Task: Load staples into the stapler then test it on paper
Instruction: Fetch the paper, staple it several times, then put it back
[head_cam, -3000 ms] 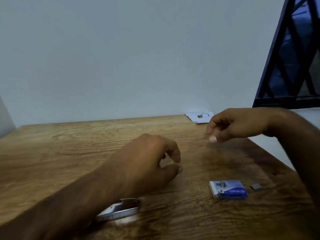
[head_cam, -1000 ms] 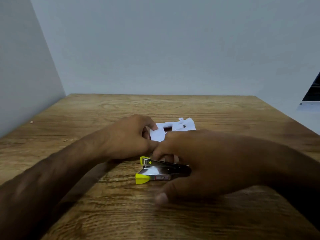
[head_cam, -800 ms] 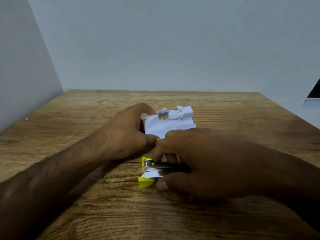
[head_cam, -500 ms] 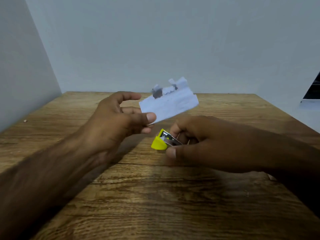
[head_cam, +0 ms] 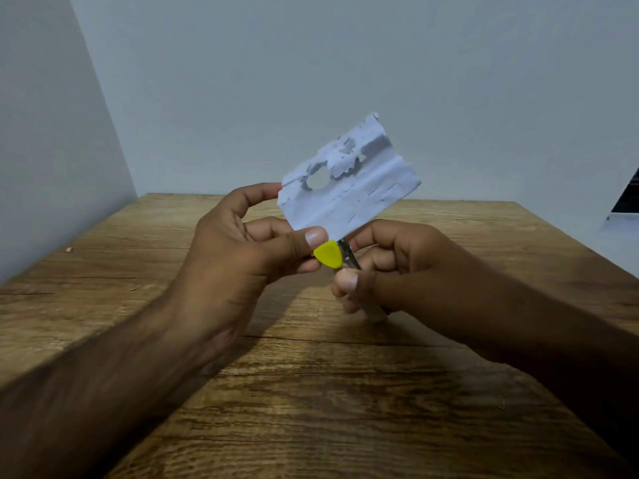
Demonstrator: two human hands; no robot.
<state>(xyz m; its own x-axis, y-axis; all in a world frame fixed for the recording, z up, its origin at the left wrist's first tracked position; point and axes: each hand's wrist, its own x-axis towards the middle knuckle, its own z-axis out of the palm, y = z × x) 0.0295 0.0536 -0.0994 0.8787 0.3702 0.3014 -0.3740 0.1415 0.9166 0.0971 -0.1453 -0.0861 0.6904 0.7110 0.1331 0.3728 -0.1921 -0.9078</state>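
My left hand (head_cam: 242, 250) pinches the lower corner of a small folded white paper (head_cam: 352, 188), held upright above the table. The paper has a torn, ragged top edge with a hole and several staples along it. My right hand (head_cam: 397, 267) grips a small metal stapler (head_cam: 332, 254) with a yellow tip; only the yellow end and a strip of metal show, the rest is hidden in my fist. The stapler's tip sits at the paper's bottom edge, right beside my left thumb.
A wooden table (head_cam: 311, 392) fills the lower view, set into a corner between a grey back wall and a left wall (head_cam: 45, 150). A tiny light speck (head_cam: 69, 250) lies at the table's left edge. A dark window frame (head_cam: 627, 198) shows at far right.
Both hands lifted off the table. The paper rose higher and tilted more upright, and the stapler came up with my right hand to the paper's bottom edge.
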